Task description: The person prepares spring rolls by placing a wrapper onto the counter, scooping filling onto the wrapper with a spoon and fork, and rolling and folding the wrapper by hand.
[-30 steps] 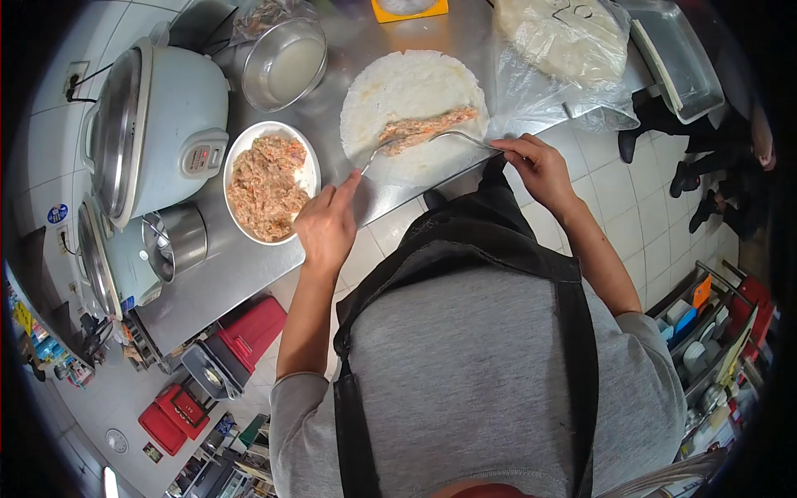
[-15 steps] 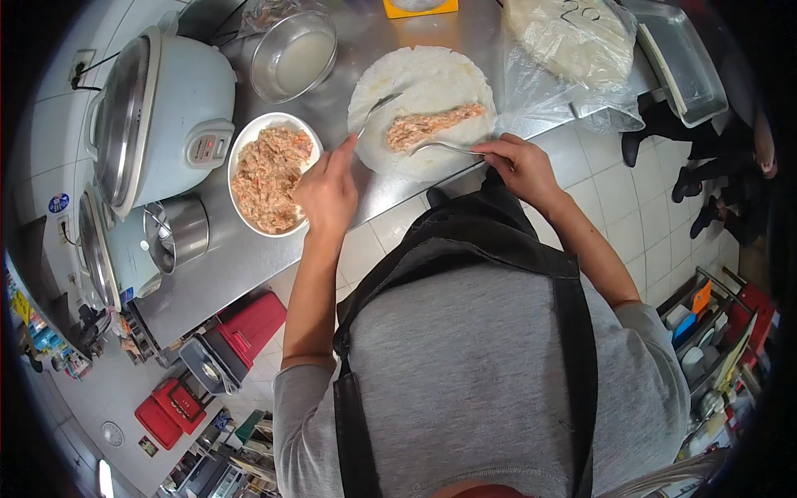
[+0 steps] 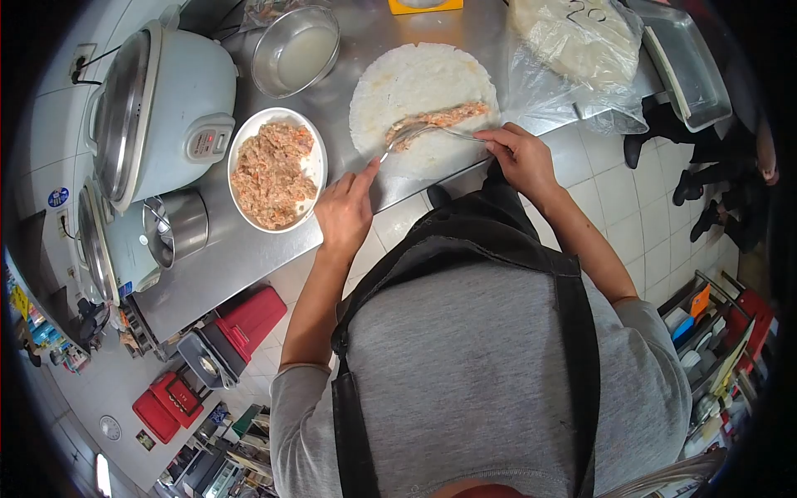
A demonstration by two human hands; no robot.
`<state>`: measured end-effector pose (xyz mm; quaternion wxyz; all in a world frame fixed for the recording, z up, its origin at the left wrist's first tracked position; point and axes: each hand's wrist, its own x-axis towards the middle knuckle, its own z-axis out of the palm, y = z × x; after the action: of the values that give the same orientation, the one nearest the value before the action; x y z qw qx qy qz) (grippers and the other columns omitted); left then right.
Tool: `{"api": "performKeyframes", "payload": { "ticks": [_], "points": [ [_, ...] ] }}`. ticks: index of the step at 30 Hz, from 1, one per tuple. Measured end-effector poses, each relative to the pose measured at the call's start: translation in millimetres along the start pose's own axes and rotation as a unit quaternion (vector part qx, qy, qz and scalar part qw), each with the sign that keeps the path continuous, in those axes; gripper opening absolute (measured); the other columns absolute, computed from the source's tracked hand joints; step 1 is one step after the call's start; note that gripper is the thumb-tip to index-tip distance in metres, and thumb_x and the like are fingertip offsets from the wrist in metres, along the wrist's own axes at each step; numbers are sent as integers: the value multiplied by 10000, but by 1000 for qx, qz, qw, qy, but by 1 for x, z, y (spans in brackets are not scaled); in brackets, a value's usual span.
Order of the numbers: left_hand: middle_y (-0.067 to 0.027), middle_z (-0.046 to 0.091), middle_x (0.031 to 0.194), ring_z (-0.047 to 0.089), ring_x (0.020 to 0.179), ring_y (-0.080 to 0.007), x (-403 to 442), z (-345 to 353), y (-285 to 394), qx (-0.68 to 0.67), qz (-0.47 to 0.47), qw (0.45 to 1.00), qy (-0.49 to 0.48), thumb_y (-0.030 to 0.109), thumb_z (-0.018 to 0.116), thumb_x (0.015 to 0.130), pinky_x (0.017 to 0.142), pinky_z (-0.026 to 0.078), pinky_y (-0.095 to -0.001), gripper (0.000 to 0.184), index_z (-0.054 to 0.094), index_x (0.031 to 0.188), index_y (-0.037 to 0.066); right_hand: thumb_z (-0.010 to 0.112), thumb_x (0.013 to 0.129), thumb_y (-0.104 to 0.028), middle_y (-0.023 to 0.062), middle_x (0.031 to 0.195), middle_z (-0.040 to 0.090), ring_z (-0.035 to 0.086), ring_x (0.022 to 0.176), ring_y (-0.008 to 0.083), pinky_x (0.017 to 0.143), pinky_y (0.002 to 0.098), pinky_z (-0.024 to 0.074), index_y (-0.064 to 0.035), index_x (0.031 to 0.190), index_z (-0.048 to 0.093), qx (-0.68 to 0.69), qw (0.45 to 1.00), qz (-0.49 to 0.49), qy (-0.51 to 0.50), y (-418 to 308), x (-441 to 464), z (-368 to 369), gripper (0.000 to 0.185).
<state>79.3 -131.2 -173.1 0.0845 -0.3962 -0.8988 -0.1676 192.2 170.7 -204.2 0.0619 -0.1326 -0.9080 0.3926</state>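
A round white wrapper sheet point(image 3: 398, 79) lies flat on the steel counter, with a strip of minced orange-flecked filling point(image 3: 461, 113) across its middle. My left hand point(image 3: 344, 207) is closed on the handle of a metal spoon point(image 3: 387, 153), whose bowl touches the left end of the filling. From the right, my right hand point(image 3: 520, 159) pinches a second metal spoon point(image 3: 457, 133) over the filling; the two tips meet there, and the second one's head is hard to make out. Just left of my left hand, a white oval bowl point(image 3: 317, 158) holds more filling point(image 3: 270, 178).
Behind the white bowl stands a metal bowl point(image 3: 267, 58) of cloudy liquid. A large rice cooker point(image 3: 187, 91) and a steel pot point(image 3: 189, 224) occupy the left. Bagged wrappers point(image 3: 577, 41) and a metal tray point(image 3: 701, 79) are at the right. Another person's legs point(image 3: 677, 137) show beyond.
My left hand has moved right, away from the white bowl, bringing its spoon down onto the filling. The right spoon has shifted slightly up, from the strip's lower edge onto it.
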Motion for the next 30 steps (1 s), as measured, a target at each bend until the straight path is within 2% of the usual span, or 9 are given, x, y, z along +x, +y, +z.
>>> {"api": "performKeyframes", "payload": {
  "ticks": [6,8,14,17,20,23,26,30],
  "points": [
    [-63,608,745,626,635,-262,-5,-14,1,-31,-26,999,5,-31,671,792,599,509,-393,508,740,1245,187,682,960,-163,81,909,675,678,816,309,710,411,521,-210,1143,774,51,998,19,-24,9,-5,-11,210],
    [-63,614,749,628,636,-263,-6,1,2,-17,-7,1000,-13,-31,672,793,599,508,-392,509,741,1245,192,683,959,-159,77,908,679,678,810,297,713,393,520,-208,1147,775,43,999,23,-16,17,-6,-13,215],
    [-69,627,773,642,663,-276,8,15,21,-76,-18,996,38,-23,681,782,615,519,-393,535,730,1261,211,684,959,-163,61,913,685,671,800,271,716,371,515,-208,1150,778,20,999,30,-13,32,-9,-35,217],
    [-73,636,786,650,679,-286,12,36,22,-55,-11,998,14,-32,684,761,630,528,-401,556,726,1260,208,682,960,-168,52,915,685,667,801,263,718,370,513,-212,1151,778,6,999,35,-1,39,-7,-43,218],
    [-75,643,792,657,689,-292,23,27,31,-64,-12,998,-2,-31,678,768,641,533,-410,530,729,1241,203,678,963,-171,43,923,687,668,806,259,719,367,513,-214,1152,779,-6,999,42,4,40,-6,-51,218],
    [-81,649,797,664,695,-295,29,19,42,-80,-25,996,34,-25,677,774,645,537,-415,501,732,1222,193,677,965,-174,39,932,690,669,811,257,720,366,513,-215,1155,778,-12,999,37,6,45,-7,-57,219],
    [-81,653,795,665,692,-300,30,47,40,-59,1,998,23,-20,673,782,645,537,-416,508,730,1241,191,683,961,-171,38,938,692,669,813,255,722,368,512,-214,1155,779,-10,999,53,5,46,-8,-60,220],
    [-87,664,810,669,694,-305,40,33,50,-78,2,996,36,-23,663,790,646,540,-418,509,729,1245,196,697,950,-159,38,942,694,668,813,253,726,372,513,-213,1152,781,-26,998,52,6,49,-9,-73,225]
  ]
}}
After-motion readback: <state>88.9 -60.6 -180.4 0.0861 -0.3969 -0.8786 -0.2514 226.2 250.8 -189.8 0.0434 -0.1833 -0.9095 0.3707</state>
